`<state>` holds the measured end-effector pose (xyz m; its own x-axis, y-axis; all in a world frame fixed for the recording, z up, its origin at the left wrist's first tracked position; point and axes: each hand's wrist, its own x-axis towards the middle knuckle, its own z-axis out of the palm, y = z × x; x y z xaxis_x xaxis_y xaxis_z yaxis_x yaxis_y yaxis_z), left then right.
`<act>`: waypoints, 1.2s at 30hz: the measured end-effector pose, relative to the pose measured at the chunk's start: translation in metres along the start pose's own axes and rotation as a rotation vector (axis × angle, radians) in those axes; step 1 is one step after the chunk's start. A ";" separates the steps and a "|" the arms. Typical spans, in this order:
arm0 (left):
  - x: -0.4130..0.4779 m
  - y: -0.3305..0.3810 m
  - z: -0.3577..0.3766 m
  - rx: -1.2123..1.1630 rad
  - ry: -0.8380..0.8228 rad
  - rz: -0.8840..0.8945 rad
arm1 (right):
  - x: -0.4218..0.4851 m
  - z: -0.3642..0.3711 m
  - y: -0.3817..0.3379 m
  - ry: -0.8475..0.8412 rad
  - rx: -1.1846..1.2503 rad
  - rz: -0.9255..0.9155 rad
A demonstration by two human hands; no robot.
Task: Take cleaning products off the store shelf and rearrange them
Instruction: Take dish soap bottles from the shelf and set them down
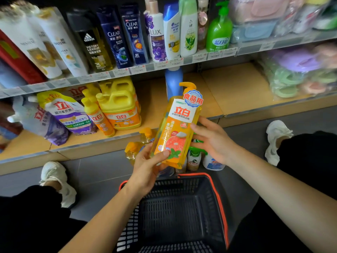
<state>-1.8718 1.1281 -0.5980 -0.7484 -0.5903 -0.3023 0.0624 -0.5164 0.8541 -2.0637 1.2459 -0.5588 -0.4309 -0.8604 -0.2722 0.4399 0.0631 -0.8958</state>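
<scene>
While a person holds the orange dish-soap bottle [180,125] above the far rim of the basket [182,198], the left grip [147,165] curls round its base and the right grip [213,141] lies spread against its side. Seemingly full and slick, it is probably heavy and best supported low.

Two Clear bottles [114,41], one Lux bottle [156,35], two white shoes [54,177], one basket [217,196].

One head-worn wide-angle view looks forward and down, close over shelf [237,92] and basket [182,185].
</scene>
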 end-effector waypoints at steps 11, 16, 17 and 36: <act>-0.010 0.037 -0.003 0.651 0.187 0.422 | -0.017 0.009 -0.007 0.186 -1.290 -1.034; -0.023 0.042 0.011 0.929 0.007 0.507 | -0.017 0.006 -0.011 -0.068 -1.658 -0.542; -0.024 0.042 0.013 0.960 -0.018 0.492 | -0.017 0.003 -0.009 -0.100 -1.644 -0.465; -0.013 0.044 0.012 0.558 -0.152 0.471 | -0.025 -0.002 0.007 -0.188 -1.012 -0.245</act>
<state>-1.8668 1.1205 -0.5517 -0.8109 -0.5581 0.1758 0.0848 0.1852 0.9790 -2.0509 1.2688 -0.5592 -0.2519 -0.9657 -0.0628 -0.5418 0.1945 -0.8177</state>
